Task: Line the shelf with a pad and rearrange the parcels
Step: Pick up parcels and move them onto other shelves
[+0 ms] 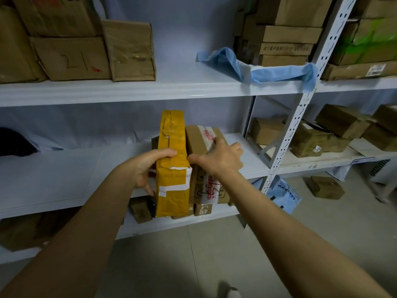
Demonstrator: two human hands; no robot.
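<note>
Parcel-moving step, it seemed. Left hand (148, 168) gripped yellow parcel (173, 168); right hand (219, 158) gripped top of brown box (206, 190). Both stood touching at front of middle shelf (64, 179). Blue pad (277, 72) lay bunched on top shelf (150, 87). Next probably needed steady grip, both moved together.

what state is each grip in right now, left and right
Left grip: holds the yellow-taped parcel, thumb on top.
Right grip: holds the brown parcel beside it, fingers over its top.
</note>
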